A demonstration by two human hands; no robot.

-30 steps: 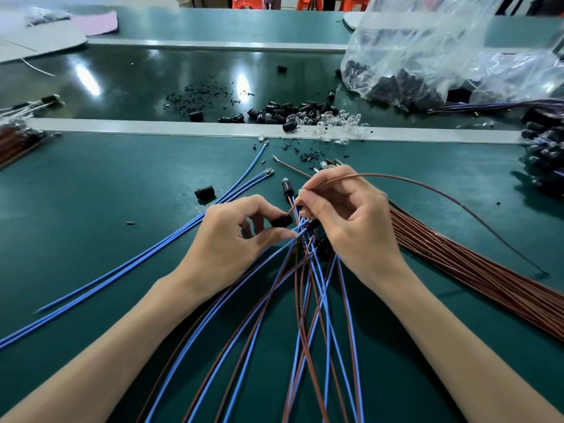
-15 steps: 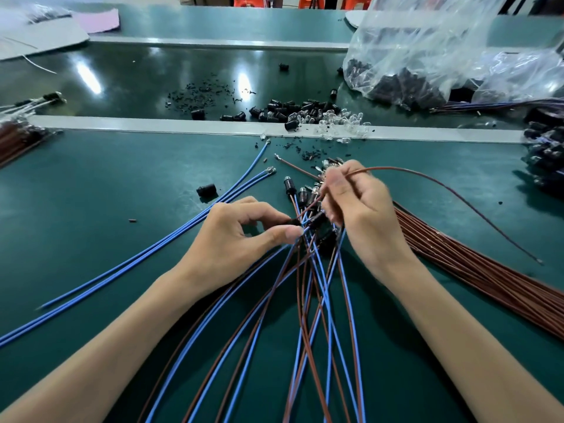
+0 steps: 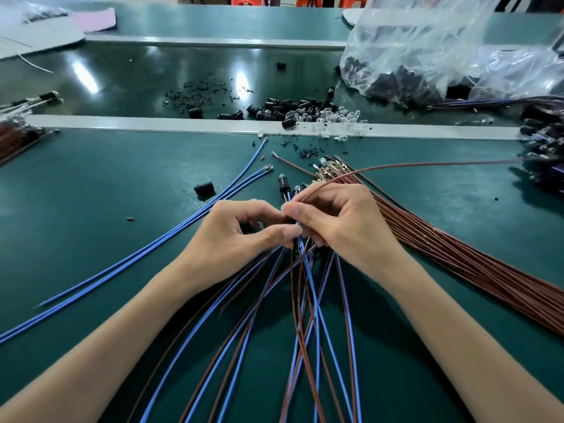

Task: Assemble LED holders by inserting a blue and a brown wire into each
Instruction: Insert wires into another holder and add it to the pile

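Note:
My left hand (image 3: 235, 232) and my right hand (image 3: 338, 221) meet fingertip to fingertip at the table's middle. The left pinches a small black LED holder, mostly hidden between thumb and forefinger. The right pinches a brown wire (image 3: 427, 165) that arcs away to the right. Finished holders (image 3: 283, 183) with blue and brown wires lie just beyond and under the hands, their wires (image 3: 305, 315) fanning toward me. Three loose blue wires (image 3: 171, 236) run off to the left. A thick bundle of brown wires (image 3: 476, 264) lies at the right.
A lone black holder (image 3: 204, 188) lies left of the hands. A heap of black holders (image 3: 283, 109) and clear LEDs (image 3: 335, 117) sits by the white strip (image 3: 152, 125). A plastic bag (image 3: 427, 47) of parts stands back right; more assemblies (image 3: 543, 154) far right.
My right hand brought the brown wire's end back down to meet the left hand's fingertips; the wire's free length swung up and to the right. The left hand stayed put.

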